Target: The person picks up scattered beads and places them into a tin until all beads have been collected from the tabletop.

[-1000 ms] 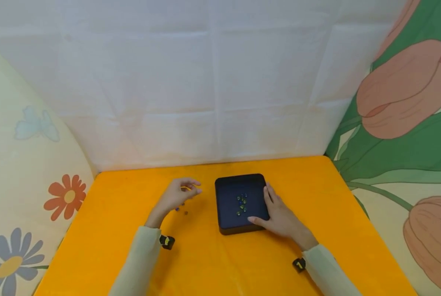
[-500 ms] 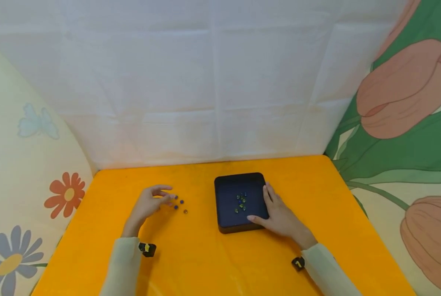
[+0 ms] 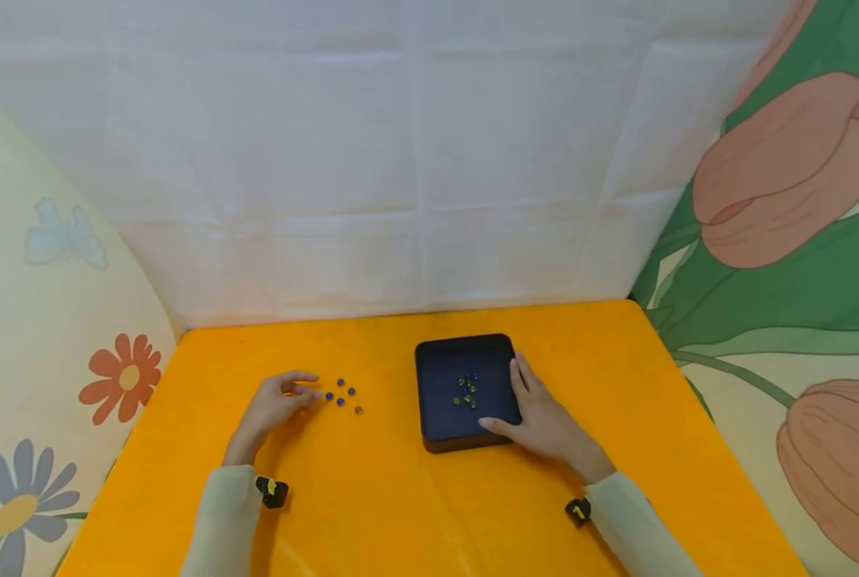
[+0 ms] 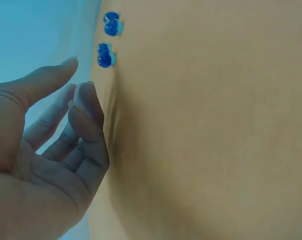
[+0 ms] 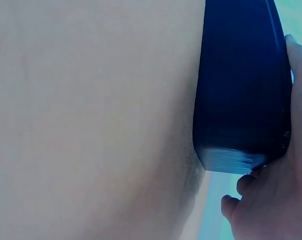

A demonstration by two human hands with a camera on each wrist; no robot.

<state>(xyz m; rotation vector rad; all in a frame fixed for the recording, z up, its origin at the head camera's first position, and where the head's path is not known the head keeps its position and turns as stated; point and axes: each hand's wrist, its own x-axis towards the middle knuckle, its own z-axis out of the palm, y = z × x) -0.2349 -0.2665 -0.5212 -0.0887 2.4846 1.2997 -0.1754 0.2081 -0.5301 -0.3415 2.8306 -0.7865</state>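
Note:
My left hand (image 3: pixel 278 405) is over the left half of the table beside a loose group of small glass marbles. Several are blue (image 3: pixel 352 392), and one is amber (image 3: pixel 359 410). In the left wrist view, thumb and fingers are bent with a gap between them and hold nothing; blue marbles (image 4: pixel 106 59) lie just past the fingertips. A black square tray (image 3: pixel 465 445) carries several green and blue marbles (image 3: pixel 470 388) on its floor. My right hand (image 3: pixel 548 421) grips the tray's right side, thumb over the rim, fingers along the outer wall (image 5: pixel 241 85).
An orange cloth (image 3: pixel 401 513) covers the table. White sheeting (image 3: pixel 415 160) hangs behind its far edge. Flower-printed panels stand at the left (image 3: pixel 33 361) and right (image 3: pixel 776 320). A small black device is on each wrist.
My left hand has moved left and slightly down, away from the tray side, uncovering the blue marbles on the table. The right hand stays on the tray.

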